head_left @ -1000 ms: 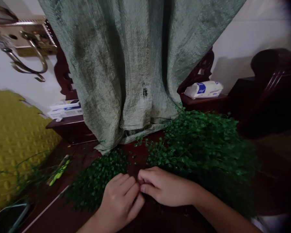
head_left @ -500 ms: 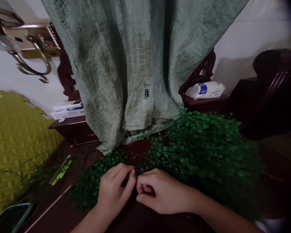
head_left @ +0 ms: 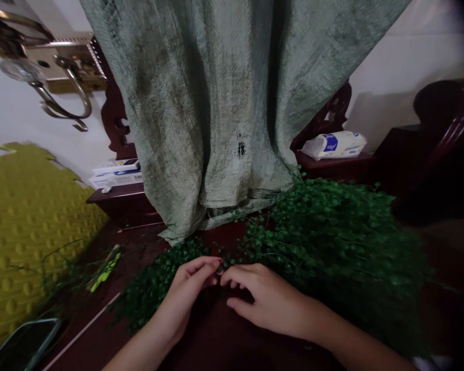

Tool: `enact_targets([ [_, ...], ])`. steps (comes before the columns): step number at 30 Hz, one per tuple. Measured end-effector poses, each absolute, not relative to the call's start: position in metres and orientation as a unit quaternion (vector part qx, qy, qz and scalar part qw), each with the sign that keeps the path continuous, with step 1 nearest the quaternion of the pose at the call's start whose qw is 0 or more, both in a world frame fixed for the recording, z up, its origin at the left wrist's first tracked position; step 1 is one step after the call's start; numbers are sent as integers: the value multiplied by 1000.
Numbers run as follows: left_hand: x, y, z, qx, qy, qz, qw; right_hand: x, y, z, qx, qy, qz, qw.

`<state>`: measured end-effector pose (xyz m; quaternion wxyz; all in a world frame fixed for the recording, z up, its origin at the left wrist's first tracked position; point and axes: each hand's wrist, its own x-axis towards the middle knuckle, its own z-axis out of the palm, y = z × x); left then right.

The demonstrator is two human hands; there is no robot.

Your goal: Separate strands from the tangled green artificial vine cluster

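Dark tabletop (head_left: 212, 335) lies partly hidden by leafy greens (head_left: 340, 232) and hands (head_left: 191, 283) (head_left: 265, 296)

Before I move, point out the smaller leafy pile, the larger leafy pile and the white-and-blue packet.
Smaller leafy pile (head_left: 150, 283): head view, middle of its visible leaves.
Larger leafy pile (head_left: 338, 237): head view, leafy middle.
White-and-blue packet (head_left: 339, 146): head view, front side.

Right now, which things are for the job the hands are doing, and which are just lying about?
Seemingly in the job:
- left hand
- right hand
- smaller plant pile
- larger plant pile
- perhaps the woven cloth

Probably just lying about:
- white packet
- stacked boxes
- lime-green item
- phone-like slab
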<state>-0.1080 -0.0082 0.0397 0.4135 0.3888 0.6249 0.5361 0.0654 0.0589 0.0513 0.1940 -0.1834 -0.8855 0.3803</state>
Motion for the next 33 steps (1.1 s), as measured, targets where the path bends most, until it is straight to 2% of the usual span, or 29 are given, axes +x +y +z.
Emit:
enact_targets([
  [5,-108,-9,40,361,612,537,454,60,56,51,-215,-854,393,264],
  [12,-106,-7,38,373,598,521,482,61,61,51,-290,-831,388,273],
  [17,-102,-8,42,379,589,513,496,62,61,47,-270,-860,314,298],
  [29,-98,-12,43,403,578,504,500,57,59,41,-246,-834,323,373],
  [33,-96,-13,47,430,567,490,504,58,55,41,-248,-840,311,370],
])
